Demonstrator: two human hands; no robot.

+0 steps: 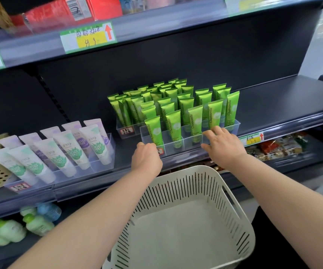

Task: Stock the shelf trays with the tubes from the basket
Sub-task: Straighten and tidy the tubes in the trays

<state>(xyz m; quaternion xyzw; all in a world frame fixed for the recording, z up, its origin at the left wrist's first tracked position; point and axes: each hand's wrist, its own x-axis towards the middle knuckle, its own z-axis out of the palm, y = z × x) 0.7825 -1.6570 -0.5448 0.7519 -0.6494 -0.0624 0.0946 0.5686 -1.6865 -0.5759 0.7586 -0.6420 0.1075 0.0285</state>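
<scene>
Your left hand [147, 160] seems to grip the clear tray [187, 146] at its front-left corner, fingers curled; your right hand [224, 145] lays spread fingers on its front. Green tubes [173, 123] stand upright inside, above the basket [176, 193].
</scene>
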